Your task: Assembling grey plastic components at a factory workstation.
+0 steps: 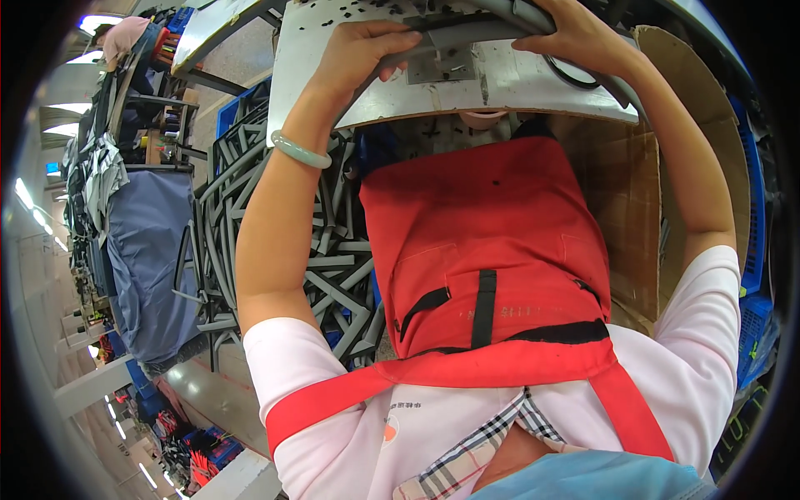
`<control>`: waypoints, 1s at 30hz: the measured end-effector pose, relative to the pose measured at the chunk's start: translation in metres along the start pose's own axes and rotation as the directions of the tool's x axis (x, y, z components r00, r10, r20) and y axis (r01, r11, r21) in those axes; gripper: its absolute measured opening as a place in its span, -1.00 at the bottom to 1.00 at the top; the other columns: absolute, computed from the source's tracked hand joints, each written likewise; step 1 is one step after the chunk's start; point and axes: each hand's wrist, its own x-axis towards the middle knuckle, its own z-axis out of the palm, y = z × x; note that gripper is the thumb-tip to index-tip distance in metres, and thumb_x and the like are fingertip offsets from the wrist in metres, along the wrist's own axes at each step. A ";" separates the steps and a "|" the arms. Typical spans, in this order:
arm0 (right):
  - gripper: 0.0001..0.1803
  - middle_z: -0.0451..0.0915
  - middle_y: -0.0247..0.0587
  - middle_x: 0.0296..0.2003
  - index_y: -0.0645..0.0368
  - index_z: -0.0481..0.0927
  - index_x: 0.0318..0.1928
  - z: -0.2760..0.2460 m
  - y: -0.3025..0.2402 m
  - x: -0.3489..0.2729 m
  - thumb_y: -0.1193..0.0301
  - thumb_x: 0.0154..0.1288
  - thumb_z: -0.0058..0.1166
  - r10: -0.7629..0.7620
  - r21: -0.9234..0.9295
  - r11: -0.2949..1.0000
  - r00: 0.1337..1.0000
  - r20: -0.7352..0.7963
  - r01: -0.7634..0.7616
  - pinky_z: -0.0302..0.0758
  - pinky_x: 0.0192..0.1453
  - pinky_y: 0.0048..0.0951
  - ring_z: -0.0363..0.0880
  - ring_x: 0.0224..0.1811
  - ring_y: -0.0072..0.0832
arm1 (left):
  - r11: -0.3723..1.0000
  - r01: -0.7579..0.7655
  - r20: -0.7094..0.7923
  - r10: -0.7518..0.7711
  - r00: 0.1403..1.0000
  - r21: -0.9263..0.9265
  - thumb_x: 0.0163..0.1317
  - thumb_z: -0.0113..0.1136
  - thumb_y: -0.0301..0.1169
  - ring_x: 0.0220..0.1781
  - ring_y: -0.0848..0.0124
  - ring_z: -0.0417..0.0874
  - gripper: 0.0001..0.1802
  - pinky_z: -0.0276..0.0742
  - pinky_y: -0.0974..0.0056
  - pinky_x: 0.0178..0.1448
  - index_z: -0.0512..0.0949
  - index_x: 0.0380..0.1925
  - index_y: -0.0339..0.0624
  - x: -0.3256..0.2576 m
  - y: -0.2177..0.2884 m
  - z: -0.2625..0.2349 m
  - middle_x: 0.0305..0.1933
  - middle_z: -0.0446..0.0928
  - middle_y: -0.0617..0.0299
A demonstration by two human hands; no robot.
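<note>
A long, bent grey strip [471, 33] spans the worktable top at the upper edge of the head view. My left hand [354, 62] grips its left part, the thumb lying along it and the fingers curled around. Toward the other end, my right hand [579, 40] has its fingers wrapped over the strip. From beside my right wrist, a grey length runs down past the table edge. Under the strip, a square metal plate [442, 68] is set in the white worktable [304, 92]. What lies beyond the strip is partly cut off by the frame.
Small black scraps [354, 12] litter the table's far part. A heap of grey bent strips [333, 275] fills the space left of my lap, near a blue crate [225, 117]. An open cardboard box [625, 208] stands at my right. Another person [129, 37] is far left.
</note>
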 end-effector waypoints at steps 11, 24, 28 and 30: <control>-0.08 0.57 0.25 0.02 0.51 0.32 0.28 -0.008 0.008 0.020 0.12 0.08 0.39 0.014 0.130 0.991 0.999 0.049 -0.021 0.45 0.15 -0.29 0.55 0.06 -0.18 | 0.990 0.060 0.003 -0.060 0.998 -0.131 0.36 0.14 -0.42 -0.51 0.54 0.50 -0.78 0.38 0.42 -0.41 0.67 -0.24 -0.37 0.030 -0.009 -0.009 -0.45 0.61 0.23; -0.88 0.62 -0.11 -0.25 0.18 0.53 -0.35 0.141 -0.105 -0.039 0.40 0.13 0.05 -0.699 -0.546 0.629 0.710 -0.087 0.553 0.55 -0.02 -0.30 0.60 -0.03 -0.28 | 0.941 -0.213 0.125 0.186 0.975 0.265 0.22 0.23 -0.43 -0.56 0.52 0.36 -0.80 0.33 0.28 -0.45 0.57 -0.42 -0.42 -0.021 0.045 0.066 -0.66 0.42 0.18; -0.78 0.63 0.04 -0.39 0.24 0.52 -0.21 0.106 -0.069 -0.025 0.44 0.12 0.15 -0.486 -0.291 0.839 0.874 -0.022 0.459 0.57 -0.19 -0.08 0.66 -0.25 -0.04 | 0.986 -0.140 0.053 0.136 0.989 0.086 0.28 0.22 -0.34 -0.45 0.50 0.52 -0.70 0.46 0.36 -0.32 0.63 -0.14 -0.38 -0.029 0.002 0.033 -0.43 0.61 0.21; -0.48 0.62 0.13 -0.15 0.30 0.48 0.09 0.062 -0.057 -0.040 0.47 0.07 0.25 -0.235 -0.108 0.966 0.972 0.009 0.234 0.52 0.05 -0.13 0.58 -0.03 0.04 | 0.944 -0.193 0.094 0.174 0.980 0.268 0.32 0.22 -0.23 -0.38 0.46 0.58 -0.60 0.50 0.36 -0.25 0.62 -0.01 -0.33 -0.043 -0.037 0.011 -0.32 0.66 0.19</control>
